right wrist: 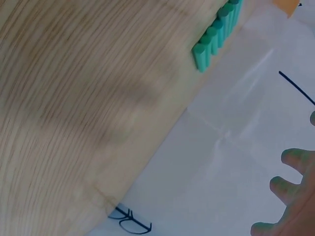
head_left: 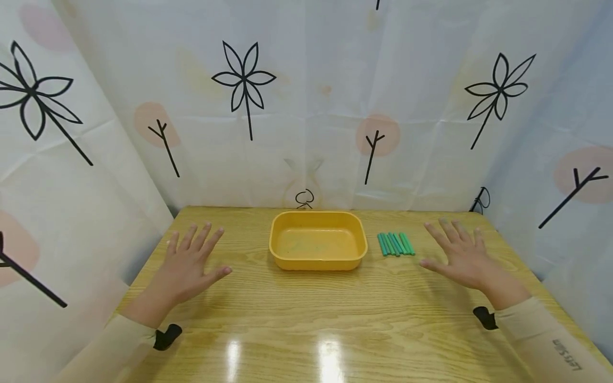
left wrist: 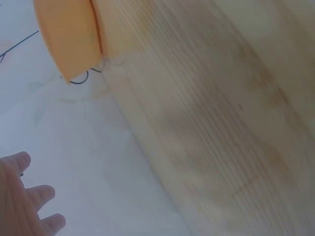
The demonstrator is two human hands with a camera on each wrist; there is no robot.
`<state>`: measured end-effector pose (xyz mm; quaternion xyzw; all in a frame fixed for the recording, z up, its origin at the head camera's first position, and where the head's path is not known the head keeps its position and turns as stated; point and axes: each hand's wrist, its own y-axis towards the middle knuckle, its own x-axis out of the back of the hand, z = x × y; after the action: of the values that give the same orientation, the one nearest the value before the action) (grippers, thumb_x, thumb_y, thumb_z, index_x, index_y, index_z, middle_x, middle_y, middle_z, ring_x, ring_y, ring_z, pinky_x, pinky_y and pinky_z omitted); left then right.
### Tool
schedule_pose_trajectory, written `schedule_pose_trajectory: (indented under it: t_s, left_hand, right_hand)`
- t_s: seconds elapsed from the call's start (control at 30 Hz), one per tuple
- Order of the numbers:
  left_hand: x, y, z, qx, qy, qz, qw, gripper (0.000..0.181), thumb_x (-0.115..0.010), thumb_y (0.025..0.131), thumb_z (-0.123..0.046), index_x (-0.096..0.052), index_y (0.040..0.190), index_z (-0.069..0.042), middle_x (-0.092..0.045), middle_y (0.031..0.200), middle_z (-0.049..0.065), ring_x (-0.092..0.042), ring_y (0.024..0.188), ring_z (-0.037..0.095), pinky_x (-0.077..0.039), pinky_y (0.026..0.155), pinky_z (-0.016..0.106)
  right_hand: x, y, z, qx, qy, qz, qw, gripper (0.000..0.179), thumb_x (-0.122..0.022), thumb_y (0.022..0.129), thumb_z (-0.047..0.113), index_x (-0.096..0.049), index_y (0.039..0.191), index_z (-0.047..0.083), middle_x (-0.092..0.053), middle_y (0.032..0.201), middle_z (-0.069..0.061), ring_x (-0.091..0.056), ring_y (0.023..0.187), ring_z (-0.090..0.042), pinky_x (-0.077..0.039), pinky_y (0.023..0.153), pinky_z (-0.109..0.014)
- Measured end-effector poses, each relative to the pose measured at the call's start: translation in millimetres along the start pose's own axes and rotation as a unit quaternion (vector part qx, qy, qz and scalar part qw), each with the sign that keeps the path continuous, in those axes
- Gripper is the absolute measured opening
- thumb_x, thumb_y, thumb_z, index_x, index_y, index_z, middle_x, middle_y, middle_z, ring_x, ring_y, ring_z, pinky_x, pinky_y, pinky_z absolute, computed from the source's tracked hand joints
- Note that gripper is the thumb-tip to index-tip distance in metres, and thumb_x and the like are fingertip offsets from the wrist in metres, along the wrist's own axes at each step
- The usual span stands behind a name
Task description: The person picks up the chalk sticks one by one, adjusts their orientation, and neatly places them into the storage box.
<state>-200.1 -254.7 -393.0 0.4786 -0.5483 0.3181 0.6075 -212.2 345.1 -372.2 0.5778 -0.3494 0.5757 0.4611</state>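
Left of a yellow-orange rectangular tub (head_left: 318, 264), my left hand (head_left: 188, 266) hovers over the table with fingers spread and nothing in it. My right hand (head_left: 461, 256) is held out on the other side, its fingers also spread and holding nothing. Between the tub and the right hand lies a row of several short green and teal sticks (head_left: 396, 244), side by side. The right wrist view shows the ends of these round sticks (right wrist: 211, 37) near the table's edge. In the left wrist view the tub (left wrist: 69, 34) appears at the top left, apart from the fingers (left wrist: 40, 195).
The wooden table (head_left: 306, 308) has light glare near its front. White cloth (head_left: 306, 106) printed with flowers and twigs hangs behind it and along both sides. Both wrists wear black straps, and pale sleeves (head_left: 541, 330) cover the forearms.
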Motion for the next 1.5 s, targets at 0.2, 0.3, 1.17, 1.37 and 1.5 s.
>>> schedule_pose_trajectory:
  t_s: [0.2, 0.3, 1.17, 1.37, 1.5]
  left_hand:
    - [-6.6, 1.2, -8.4, -0.002, -0.022, -0.008, 0.9997, 0.088, -0.054, 0.094, -0.066, -0.027, 0.16, -0.014, -0.022, 0.163, 0.022, -0.014, 0.148, 0.049, -0.005, 0.113, 0.071]
    - [-9.2, 2.8, -13.2, -0.002, -0.028, -0.008, 0.9996, 0.088, -0.053, 0.094, -0.065, -0.027, 0.16, -0.014, -0.023, 0.162, 0.022, -0.015, 0.148, 0.049, -0.005, 0.114, 0.07]
    - [-35.9, 39.3, -48.6, -0.04, -0.097, -0.053, 0.993, 0.079, -0.056, 0.098, -0.054, -0.032, 0.156, -0.006, -0.04, 0.156, 0.016, -0.036, 0.141, 0.042, -0.026, 0.115, 0.06]
    - [-43.6, 49.3, -58.0, -0.031, -0.118, -0.05, 0.9913, 0.078, -0.055, 0.099, -0.055, -0.035, 0.155, -0.006, -0.042, 0.154, 0.016, -0.038, 0.14, 0.04, -0.027, 0.115, 0.058]
    - [-48.2, 55.6, -61.6, -0.029, -0.128, -0.051, 0.99, 0.078, -0.055, 0.099, -0.057, -0.036, 0.154, -0.005, -0.043, 0.153, 0.016, -0.039, 0.14, 0.038, -0.028, 0.116, 0.056]
  right_hand:
    - [-2, 3.9, 14, 0.004, 0.025, -0.003, 0.9997, 0.092, -0.058, 0.095, 0.059, -0.01, 0.163, 0.022, -0.013, 0.162, -0.029, -0.007, 0.146, -0.056, 0.002, 0.104, -0.081]
    - [-4, 5.9, 19, 0.01, 0.036, -0.009, 0.9993, 0.091, -0.059, 0.095, 0.057, -0.011, 0.163, 0.022, -0.013, 0.162, -0.029, -0.008, 0.146, -0.056, 0.002, 0.104, -0.081]
    - [-27, 44.6, 66, 0.062, 0.103, -0.07, 0.9903, 0.081, -0.064, 0.097, 0.047, -0.03, 0.157, 0.006, -0.031, 0.157, -0.025, -0.018, 0.145, -0.049, -0.01, 0.11, -0.074]
    - [-31, 53.0, 78, 0.069, 0.111, -0.06, 0.9896, 0.079, -0.063, 0.098, 0.047, -0.031, 0.157, 0.005, -0.033, 0.156, -0.025, -0.019, 0.145, -0.049, -0.01, 0.111, -0.074]
    - [-34, 55.9, 84, 0.067, 0.116, -0.048, 0.9899, 0.079, -0.062, 0.098, 0.047, -0.03, 0.157, 0.005, -0.032, 0.157, -0.024, -0.018, 0.146, -0.048, -0.009, 0.112, -0.073]
